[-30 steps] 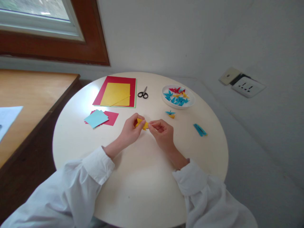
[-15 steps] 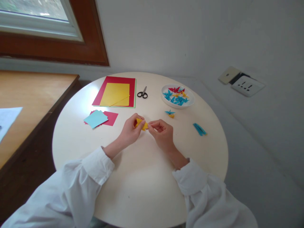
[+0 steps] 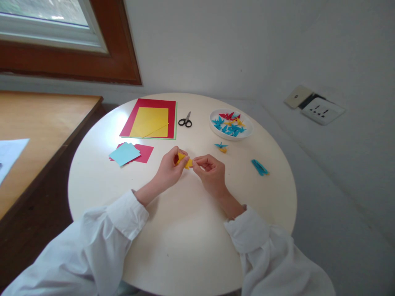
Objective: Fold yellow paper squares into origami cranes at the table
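Observation:
A small folded piece of yellow paper [image 3: 185, 161] is held up over the middle of the round white table [image 3: 182, 246]. My left hand [image 3: 171, 167] pinches it from the left, thumb on top. From the right, thumb and forefinger of my right hand [image 3: 210, 172] close on its other end; the fingertips hide part of the paper. Beyond my right hand lie a blue folded crane [image 3: 221, 146] and a yellow one [image 3: 223, 150], close together. Farther right is a bunch of narrow blue folded papers [image 3: 259, 167] with a bit of yellow at its end.
A white dish [image 3: 231, 137] of red, yellow and blue cranes stands at the back right. Black-handled scissors [image 3: 185, 121] lie beside large yellow [image 3: 151, 120] and red sheets [image 3: 129, 123]. Small light-blue squares [image 3: 125, 154] overlap red ones [image 3: 146, 153] at left. A wall socket [image 3: 322, 111] is at right.

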A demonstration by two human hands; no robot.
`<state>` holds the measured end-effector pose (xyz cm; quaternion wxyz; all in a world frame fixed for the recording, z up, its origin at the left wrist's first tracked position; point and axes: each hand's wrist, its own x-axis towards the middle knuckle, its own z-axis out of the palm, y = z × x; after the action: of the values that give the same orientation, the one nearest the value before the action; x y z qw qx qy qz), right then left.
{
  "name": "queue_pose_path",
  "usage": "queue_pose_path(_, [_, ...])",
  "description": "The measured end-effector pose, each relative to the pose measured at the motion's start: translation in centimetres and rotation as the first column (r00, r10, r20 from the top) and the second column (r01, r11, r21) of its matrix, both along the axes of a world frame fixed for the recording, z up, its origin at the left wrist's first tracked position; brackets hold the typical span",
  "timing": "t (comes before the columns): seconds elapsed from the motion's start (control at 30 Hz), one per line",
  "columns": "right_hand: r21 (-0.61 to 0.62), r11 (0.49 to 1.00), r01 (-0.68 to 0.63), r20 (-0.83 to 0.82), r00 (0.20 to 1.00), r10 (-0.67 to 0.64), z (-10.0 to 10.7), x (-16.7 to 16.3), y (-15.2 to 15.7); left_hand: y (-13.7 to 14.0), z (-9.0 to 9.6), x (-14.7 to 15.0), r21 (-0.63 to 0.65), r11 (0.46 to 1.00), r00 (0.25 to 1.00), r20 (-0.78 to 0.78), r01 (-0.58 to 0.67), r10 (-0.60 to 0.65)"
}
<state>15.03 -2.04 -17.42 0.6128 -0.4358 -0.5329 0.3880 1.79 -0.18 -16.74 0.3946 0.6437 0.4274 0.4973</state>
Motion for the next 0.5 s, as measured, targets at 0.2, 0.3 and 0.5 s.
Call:
queue_pose_path(0.2, [-0.004, 1.0, 0.006, 0.011, 1.0, -0.006, 0.22, -0.04, 0.01, -0.02, -0.08, -0.01, -0.01, 1.0, 1.0, -0.017, -0.003, 0.002])
queue_pose_path(0.3, [-0.01, 1.0, 0.001, 0.016, 1.0, -0.001, 0.31, -0.01, -0.01, -0.02, -0.08, -0.05, -0.012, 1.0, 1.0, -0.02, -0.005, 0.005])
queue_pose_path(0.5, [-0.062, 0.998, -0.01, 0.007, 1.0, 0.01, -0.11, 0.16, 0.2, 0.09, 0.05, -0.19, 0.011, 0.999, 0.999, -0.027, -0.042, 0.042])
